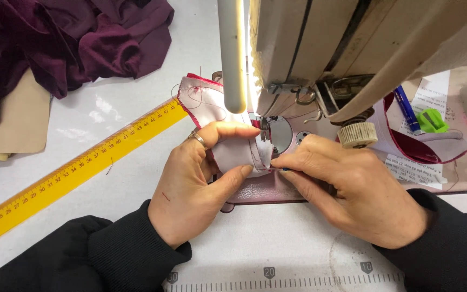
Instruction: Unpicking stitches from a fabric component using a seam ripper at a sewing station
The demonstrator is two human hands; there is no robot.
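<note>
1. Bright, even light; the tube lamp (232, 54) glows white above the needle.
2. Glare patches shine on the pale bench (104, 108).
3. Soft shadows sit under both hands.
4. Focus is sharp; the near machine head looks slightly soft.

A white printed paper sheet (427, 103) lies on the machine bed under the blue pen (406, 109)

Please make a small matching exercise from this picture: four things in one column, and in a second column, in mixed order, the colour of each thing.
Things:
1. ruler
2. heap of cloth at the top left
3. small folded piece held by the left hand and right hand
4. pen beside the sewing machine

Colours:
A. dark burgundy
B. blue
C. yellow
D. pale, with a red edge

Pairs: 1-C, 2-A, 3-D, 4-B
</note>
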